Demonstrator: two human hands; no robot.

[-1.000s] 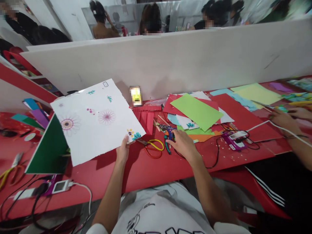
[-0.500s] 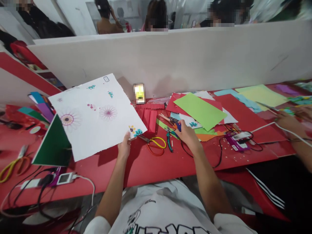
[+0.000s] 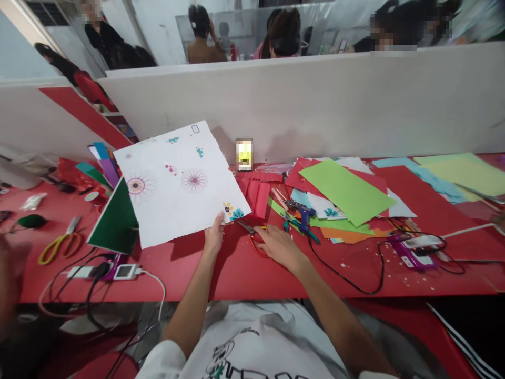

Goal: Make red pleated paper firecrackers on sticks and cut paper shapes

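Pinched at its lower right corner, a large white sheet with printed flowers [image 3: 177, 184] is held up by my left hand [image 3: 214, 231]. My right hand [image 3: 274, 245] lies over the handles of scissors with red and yellow grips [image 3: 256, 246], its fingers spread and reaching down on them. Part of the handles is hidden under the hand; the blades point up and left, near the sheet's corner. Right of my right hand, a blue glue gun [image 3: 303, 213] rests beside teal-handled pliers [image 3: 313, 236].
A green board [image 3: 114, 223] stands at the left, near other scissors [image 3: 61, 247] and a power strip [image 3: 81, 272]. Coloured papers [image 3: 347, 192] are piled at the right, with a purple power strip [image 3: 412, 252] before them. A white partition [image 3: 295, 105] rises behind the red table [image 3: 244, 281].
My right hand has let go of the blue glue gun and moved left onto the scissors. The view has shifted left; my left hand still holds the white sheet.
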